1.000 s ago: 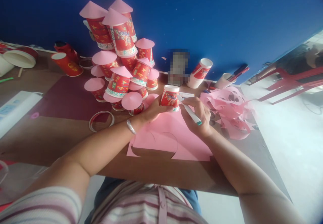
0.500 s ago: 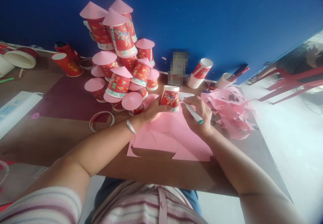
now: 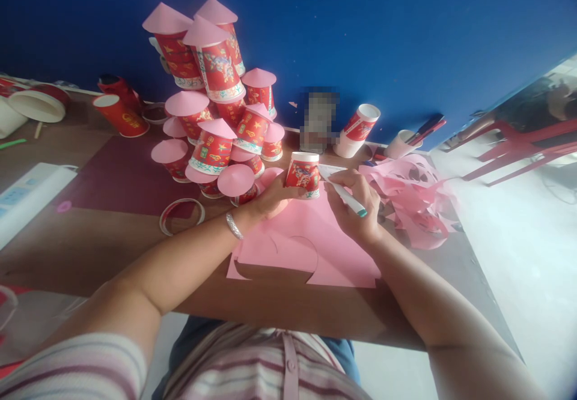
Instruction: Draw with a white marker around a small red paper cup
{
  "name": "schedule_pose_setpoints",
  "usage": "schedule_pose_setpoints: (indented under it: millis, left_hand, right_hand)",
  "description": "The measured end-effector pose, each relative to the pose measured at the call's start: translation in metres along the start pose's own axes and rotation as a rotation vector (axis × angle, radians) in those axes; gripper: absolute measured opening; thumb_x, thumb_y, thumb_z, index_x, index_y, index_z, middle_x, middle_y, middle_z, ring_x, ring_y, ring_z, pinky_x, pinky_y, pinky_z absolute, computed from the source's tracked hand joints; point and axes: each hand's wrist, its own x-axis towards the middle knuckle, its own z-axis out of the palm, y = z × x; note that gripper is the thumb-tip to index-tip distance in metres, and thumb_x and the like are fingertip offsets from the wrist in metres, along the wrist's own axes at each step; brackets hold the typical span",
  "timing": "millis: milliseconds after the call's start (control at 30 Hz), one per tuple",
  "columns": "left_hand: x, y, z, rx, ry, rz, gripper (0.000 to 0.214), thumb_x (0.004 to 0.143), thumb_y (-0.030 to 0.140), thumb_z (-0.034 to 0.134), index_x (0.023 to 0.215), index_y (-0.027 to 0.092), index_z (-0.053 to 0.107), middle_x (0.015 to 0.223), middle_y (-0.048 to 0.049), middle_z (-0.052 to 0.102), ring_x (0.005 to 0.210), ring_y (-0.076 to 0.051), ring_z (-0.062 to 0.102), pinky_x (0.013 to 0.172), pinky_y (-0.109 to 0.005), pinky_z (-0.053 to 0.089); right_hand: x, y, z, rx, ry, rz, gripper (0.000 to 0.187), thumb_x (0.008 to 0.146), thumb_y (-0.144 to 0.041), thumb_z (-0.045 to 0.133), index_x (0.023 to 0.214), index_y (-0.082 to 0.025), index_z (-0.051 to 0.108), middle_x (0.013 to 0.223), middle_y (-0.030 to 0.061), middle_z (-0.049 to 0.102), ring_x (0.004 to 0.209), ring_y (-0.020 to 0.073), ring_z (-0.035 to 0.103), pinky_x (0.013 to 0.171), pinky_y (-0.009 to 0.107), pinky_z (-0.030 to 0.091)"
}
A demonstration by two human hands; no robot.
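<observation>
My left hand [image 3: 273, 199] grips a red patterned paper cup [image 3: 303, 173] with a white band and green marks around its lower edge. In my right hand [image 3: 359, 208] is a white marker [image 3: 348, 199] with a green end toward me; its other end points toward the cup, and whether the tip touches cannot be made out. Beneath both hands lies pink paper [image 3: 311, 238] with round pieces cut out of it. To the left stand several stacked red cups [image 3: 211, 151] topped with pink paper cones [image 3: 207, 32].
Pink paper scraps [image 3: 417, 193] are heaped at the right. Behind them is a white cup holding pens [image 3: 402, 144], and stacked cups [image 3: 358, 130] stand by the blue wall. A tape roll [image 3: 201, 212] and a white power strip [image 3: 33, 199] lie at the left. A red chair [image 3: 518, 142] is beyond the table.
My right hand and the marker have shifted slightly to the right, away from the cup. The left hand keeps its hold on the cup, which has barely moved.
</observation>
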Motion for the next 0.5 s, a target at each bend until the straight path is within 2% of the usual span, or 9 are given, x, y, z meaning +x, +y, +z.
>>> schedule_pose_setpoints:
  millis: [133,300,500]
  left_hand:
    - [0.0005,-0.0025,-0.001,-0.045,0.016,0.007,0.042,0.073,0.043,0.093,0.107,0.025,0.077,0.108,-0.0041,0.078,0.107,-0.025,0.072,0.099,-0.042,0.056]
    - [0.0004,-0.0023,-0.001,-0.093,0.002,0.016,0.033,0.076,0.038,0.093,0.101,0.021,0.079,0.103,-0.0038,0.078,0.099,-0.02,0.071,0.094,-0.035,0.055]
    - [0.0016,-0.0019,-0.0012,-0.118,0.002,0.021,0.034,0.072,0.04,0.095,0.094,0.021,0.078,0.092,-0.0023,0.076,0.09,-0.019,0.07,0.088,-0.035,0.054]
  right_hand:
    - [-0.0006,0.0002,-0.0001,0.027,-0.014,0.025,0.009,0.102,-0.017,0.064,0.105,-0.025,0.06,0.089,-0.0002,0.076,0.075,0.0156,0.074,0.064,0.027,0.057]
    - [-0.0004,-0.0003,-0.0012,0.048,-0.046,0.027,0.008,0.102,-0.018,0.063,0.103,-0.025,0.059,0.087,-0.0011,0.075,0.073,0.0157,0.073,0.063,0.028,0.054]
    - [0.0014,-0.0036,-0.0027,0.048,-0.062,0.007,0.01,0.101,-0.018,0.063,0.102,-0.026,0.057,0.083,-0.0021,0.074,0.071,0.0159,0.073,0.062,0.028,0.052]
